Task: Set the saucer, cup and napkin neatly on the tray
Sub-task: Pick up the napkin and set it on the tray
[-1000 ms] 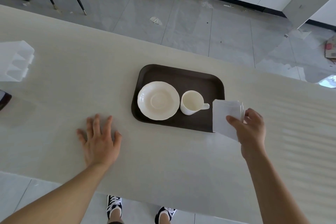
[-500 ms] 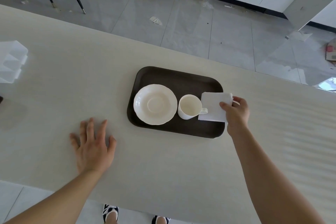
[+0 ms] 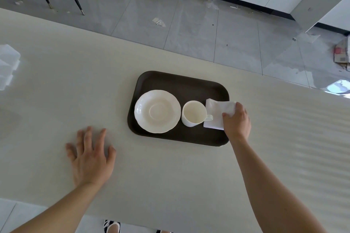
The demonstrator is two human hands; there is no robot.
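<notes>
While the dark tray [image 3: 181, 83] is lying flat on the pale table [image 3: 170, 176], all three task things are sitting on it.

Tray: it is lying slightly skewed on the tabletop, with its long side running left to right and its far strip bare.

Saucer [image 3: 157, 111]: the white saucer is resting flat on the left half of the tray, its scalloped rim reaching close to the tray's left and near edges.

Cup [image 3: 194, 113]: the white cup is standing upright just right of the saucer, very close to it; its mouth is facing up and its handle is pointing right, over the napkin's left edge.

Napkin [image 3: 216, 112]: the folded white napkin is lying at the right end of the tray, just beside the cup, with its right part hidden under the hand.

Right hand [image 3: 236, 120]: it is reaching over the tray's right edge, its curled fingers lying on the napkin's right side. Whether they are pinching the napkin or only pressing on it, I cannot tell.

Left hand [image 3: 91, 159]: it is lying palm down on the table, fingers spread and holding nothing, well apart from the tray on its left.

Table's left edge: a white plastic object [image 3: 7, 66] is sitting there, far from the tray.
</notes>
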